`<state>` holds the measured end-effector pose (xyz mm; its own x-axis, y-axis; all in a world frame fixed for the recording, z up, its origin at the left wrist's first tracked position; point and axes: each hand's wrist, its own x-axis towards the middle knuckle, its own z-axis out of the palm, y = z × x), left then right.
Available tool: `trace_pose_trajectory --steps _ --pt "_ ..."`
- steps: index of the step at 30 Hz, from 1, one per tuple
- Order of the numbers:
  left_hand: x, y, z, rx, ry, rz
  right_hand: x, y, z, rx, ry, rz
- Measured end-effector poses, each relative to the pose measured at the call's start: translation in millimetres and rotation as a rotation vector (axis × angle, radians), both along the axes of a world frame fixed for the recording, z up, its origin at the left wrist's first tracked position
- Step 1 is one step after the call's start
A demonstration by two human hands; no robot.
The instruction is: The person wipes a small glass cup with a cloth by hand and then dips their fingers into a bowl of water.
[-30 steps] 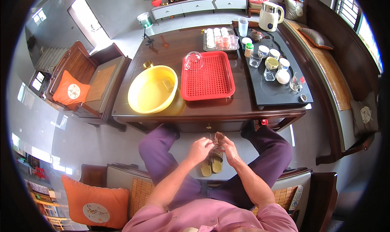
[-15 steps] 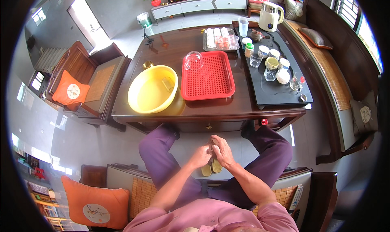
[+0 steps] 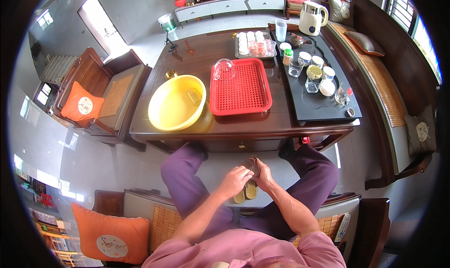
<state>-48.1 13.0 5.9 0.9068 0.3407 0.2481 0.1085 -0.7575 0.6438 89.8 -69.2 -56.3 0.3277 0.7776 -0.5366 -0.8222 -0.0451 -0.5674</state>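
Between my knees I hold a small dark brown, rounded thing (image 3: 245, 164), largely covered by my fingers; its kind cannot be made out. My left hand (image 3: 236, 180) presses curled fingers to its near side. Wrapped round its right side is my right hand (image 3: 264, 172). Ahead on the dark wooden table (image 3: 220, 123) stands a yellow basin (image 3: 171, 120) with a cup (image 3: 193, 97) lying in it. To its right, a red perforated tray (image 3: 241, 92) carries a clear glass vessel (image 3: 224, 70) at its far left corner.
A black tea tray (image 3: 311, 112) at the table's right bears several cups, glasses, a teapot (image 3: 296, 40) and a white kettle (image 3: 311, 19). Farther back sits a tray of small cups (image 3: 255, 45). Slippers (image 3: 245, 192) show below my hands. Wooden seats stand left and right.
My hands have shifted: the left moved slightly right and turned, the right opened away from it. More of the brown thing shows between them. The table items stay put.
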Motion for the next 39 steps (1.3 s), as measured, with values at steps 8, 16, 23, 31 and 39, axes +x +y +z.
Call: trace_pose_trajectory --steps 8,16,23,31,39 --pt "1 -7 -8 0.264 0.064 0.085 3 -6 -16 0.076 0.098 0.062" --pt "5 9 -17 0.217 -0.047 0.143 4 -9 -2 0.052 0.096 0.128" --pt "-2 15 -13 -0.13 -0.036 0.261 1 -6 11 0.032 -0.572 0.132" --pt "-3 14 1 -0.457 -0.006 0.149 6 -8 10 0.266 0.065 0.017" --pt "-2 6 -7 -0.474 0.046 0.153 1 -7 3 0.122 -0.499 0.107"
